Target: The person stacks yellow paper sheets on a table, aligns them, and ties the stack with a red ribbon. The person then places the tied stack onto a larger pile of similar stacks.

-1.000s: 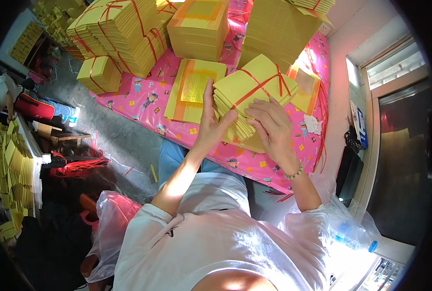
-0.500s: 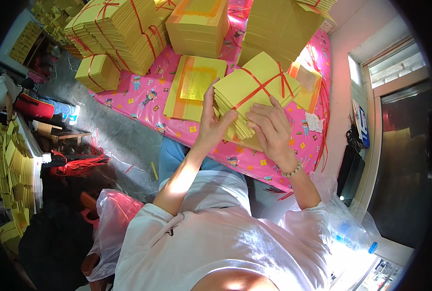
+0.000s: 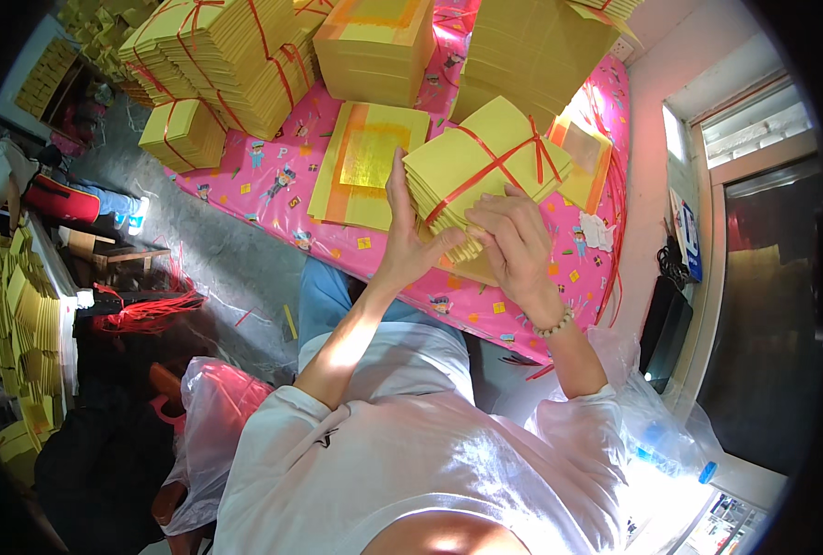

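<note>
A thick bundle of yellow paper sheets (image 3: 485,162), crossed with red string, is tilted up over the pink patterned tablecloth (image 3: 273,180). My left hand (image 3: 410,242) grips its near left corner, thumb up along the side. On the bundle's near edge my right hand (image 3: 515,242) has its fingers curled over the sheets. A flat stack of yellow sheets with orange and gold centres (image 3: 367,165) lies just left of the bundle.
Tall tied stacks of yellow paper (image 3: 222,60) fill the table's far left, with an untied block (image 3: 374,46) and another pile (image 3: 527,51) behind. A small tied bundle (image 3: 182,137) sits at the table's left edge. Red string (image 3: 143,310) lies on the floor.
The bundle has been tipped a little further upright and turned slightly. My right hand slid along its near edge; the left hand kept its grip on the corner.
</note>
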Demonstrator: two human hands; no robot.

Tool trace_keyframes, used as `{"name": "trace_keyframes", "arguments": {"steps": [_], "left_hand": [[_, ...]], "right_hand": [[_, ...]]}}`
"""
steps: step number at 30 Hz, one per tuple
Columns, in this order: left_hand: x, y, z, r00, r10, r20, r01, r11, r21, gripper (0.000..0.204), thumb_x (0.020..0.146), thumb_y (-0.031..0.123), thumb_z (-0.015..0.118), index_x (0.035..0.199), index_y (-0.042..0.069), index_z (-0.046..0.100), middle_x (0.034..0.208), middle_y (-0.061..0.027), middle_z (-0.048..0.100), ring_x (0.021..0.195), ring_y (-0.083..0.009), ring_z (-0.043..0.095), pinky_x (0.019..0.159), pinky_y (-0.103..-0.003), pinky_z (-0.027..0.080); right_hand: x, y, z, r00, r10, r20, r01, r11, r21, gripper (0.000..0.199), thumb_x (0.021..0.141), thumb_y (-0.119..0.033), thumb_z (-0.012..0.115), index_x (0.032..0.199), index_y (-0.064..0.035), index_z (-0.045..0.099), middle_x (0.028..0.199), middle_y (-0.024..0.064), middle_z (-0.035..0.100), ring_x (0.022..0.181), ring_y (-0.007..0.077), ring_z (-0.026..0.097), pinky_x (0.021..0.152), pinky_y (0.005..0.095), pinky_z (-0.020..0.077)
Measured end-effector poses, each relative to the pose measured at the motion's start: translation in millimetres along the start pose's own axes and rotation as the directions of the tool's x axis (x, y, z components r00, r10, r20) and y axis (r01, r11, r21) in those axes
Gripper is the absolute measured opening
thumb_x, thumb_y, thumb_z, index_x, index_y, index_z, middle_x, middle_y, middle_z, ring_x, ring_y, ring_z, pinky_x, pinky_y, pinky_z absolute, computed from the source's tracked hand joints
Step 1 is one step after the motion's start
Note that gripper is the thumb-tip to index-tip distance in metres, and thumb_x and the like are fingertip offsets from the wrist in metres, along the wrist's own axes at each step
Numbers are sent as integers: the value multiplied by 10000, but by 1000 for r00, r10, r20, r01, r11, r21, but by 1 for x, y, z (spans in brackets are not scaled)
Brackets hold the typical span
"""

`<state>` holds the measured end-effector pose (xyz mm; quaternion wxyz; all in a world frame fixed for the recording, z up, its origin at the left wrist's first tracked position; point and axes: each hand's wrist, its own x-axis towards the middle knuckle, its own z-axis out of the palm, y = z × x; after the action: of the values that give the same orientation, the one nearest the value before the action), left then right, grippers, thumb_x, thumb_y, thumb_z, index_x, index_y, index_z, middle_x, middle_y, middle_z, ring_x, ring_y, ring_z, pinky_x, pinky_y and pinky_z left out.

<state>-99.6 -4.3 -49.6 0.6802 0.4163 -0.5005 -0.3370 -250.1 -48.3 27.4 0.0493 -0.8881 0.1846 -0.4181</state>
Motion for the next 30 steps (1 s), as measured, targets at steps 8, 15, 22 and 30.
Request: {"name": "trace_keyframes", "arguments": {"steps": [8,15,22,30], "left_hand": [[1,-1,3,1000,-9,-2,9,999,-53,1099,751,244,775,1462,27,-34,1377,-166,189,1325,-298,270,1084,-415,278],[1,1,1,999,-35,-4,35,994,-99,1059,752,179,768,1463,35,-3,1357,-135,224,1307,-262,304,1076,-386,305],[0,1,-2,998,-59,-3,58,995,-78,1010,767,166,749,1464,50,27,1386,-119,211,1314,-247,303,1085,-384,310],[1,1,-3,998,-59,20,60,997,-56,974,786,156,731,1459,44,36,1400,-120,217,1319,-243,297,1084,-377,310]], "right_hand": [[-6,4,8,994,-54,-91,52,998,-26,220,728,-97,715,925,-48,633,847,84,599,852,257,619,837,451,504],[-5,5,12,991,-102,-81,99,994,-39,257,686,-89,697,926,-41,619,866,87,590,839,271,604,753,396,509],[-1,-1,4,993,-119,-3,118,987,-107,265,690,-101,642,946,-43,608,889,82,581,857,274,591,721,357,503],[-2,-2,1,993,-117,17,118,987,-107,265,697,-102,635,953,-41,609,910,76,590,874,265,594,740,355,509]]}}
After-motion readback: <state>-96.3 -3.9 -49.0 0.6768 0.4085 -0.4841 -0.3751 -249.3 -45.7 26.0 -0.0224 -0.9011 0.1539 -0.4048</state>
